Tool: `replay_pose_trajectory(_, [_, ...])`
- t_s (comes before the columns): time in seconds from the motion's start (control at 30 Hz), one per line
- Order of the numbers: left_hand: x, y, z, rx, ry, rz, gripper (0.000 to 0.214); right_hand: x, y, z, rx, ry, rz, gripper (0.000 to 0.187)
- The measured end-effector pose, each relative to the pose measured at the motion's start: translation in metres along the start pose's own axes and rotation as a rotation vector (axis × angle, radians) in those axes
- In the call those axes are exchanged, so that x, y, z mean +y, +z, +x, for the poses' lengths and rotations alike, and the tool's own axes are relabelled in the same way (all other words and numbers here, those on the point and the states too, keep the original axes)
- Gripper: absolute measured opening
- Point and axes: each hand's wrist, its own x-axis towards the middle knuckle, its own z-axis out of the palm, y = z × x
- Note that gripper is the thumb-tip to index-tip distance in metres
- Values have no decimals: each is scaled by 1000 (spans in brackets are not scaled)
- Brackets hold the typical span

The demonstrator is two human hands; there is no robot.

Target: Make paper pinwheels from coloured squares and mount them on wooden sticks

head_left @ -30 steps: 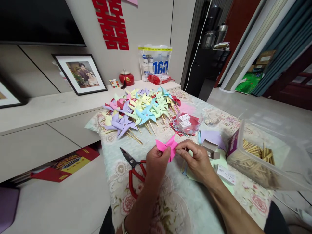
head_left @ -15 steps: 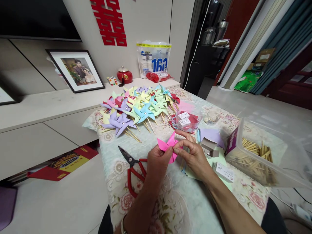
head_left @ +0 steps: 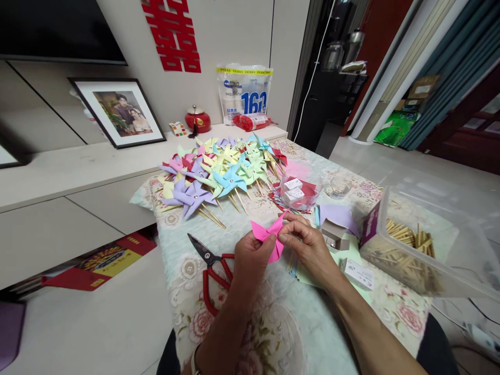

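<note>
Between my two hands, above the table, is a bright pink paper pinwheel with folded, pointed blades; no stick shows on it. My left hand is closed on its left side, thumb near the middle. On the right side, my right hand pinches a blade with thumb and fingers. The pinwheel's centre is partly covered by my fingertips. Red-handled scissors lie with blades apart just left of my left forearm. Beyond my hands is a pile of pastel pinwheels on wooden sticks.
Right of my hands are coloured paper sheets, an open small box, and a white box. A clear plastic bin holds wooden sticks. A plastic bag with small boxes lies past my right hand. A cabinet stands behind the table.
My right fingers have curled in closer on the pinwheel's right blade, and the upper blade now leans further right. The view has shifted slightly; the surrounding things stay put.
</note>
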Motion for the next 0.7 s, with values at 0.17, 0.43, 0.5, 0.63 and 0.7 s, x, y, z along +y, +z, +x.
replay_pose_trajectory(0.17, [-3, -2, 0, -12, -1, 32, 24, 3, 0, 1, -3, 13, 3, 15])
replay_pose_trajectory(0.43, [1, 1, -1, 0, -2, 13, 25, 2, 0, 0, -23, -23, -12, 17])
replay_pose_trajectory(0.5, [3, 1, -1, 10, 8, 38, 24, 2, 0, 0, -20, -26, -23, 17])
replay_pose_trajectory(0.63, [4, 1, -3, 11, 33, 101, 23, 3, 1, 0, -13, -26, -36, 16])
replay_pose_trajectory(0.7, [2, 0, -3, 2, 43, 118, 23, 3, 1, 0, -1, -28, -40, 16])
